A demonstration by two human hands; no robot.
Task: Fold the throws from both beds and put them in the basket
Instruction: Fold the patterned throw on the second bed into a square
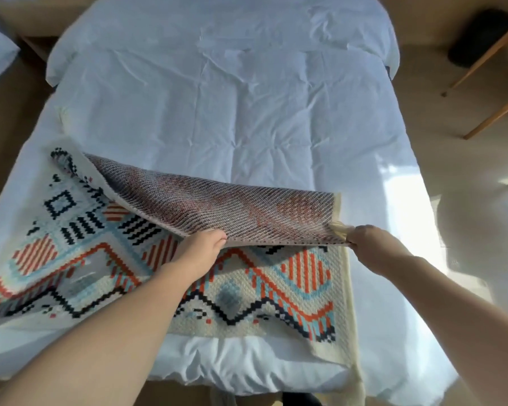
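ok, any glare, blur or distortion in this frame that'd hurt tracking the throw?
Head view: sunlight blows out the duvet on its right side, detail lost there; the wide-angle lens bows its edges; the throw is mildly soft but its pattern reads; left hand and right hand evenly lit.

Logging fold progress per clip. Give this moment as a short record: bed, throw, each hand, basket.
bed: wrinkled white duvet
throw: patterned, lying on the bed, one edge lifted, underside showing
left hand: grips the lifted edge midway
right hand: grips its right corner
basket: not in view
fold: under way, not laid flat
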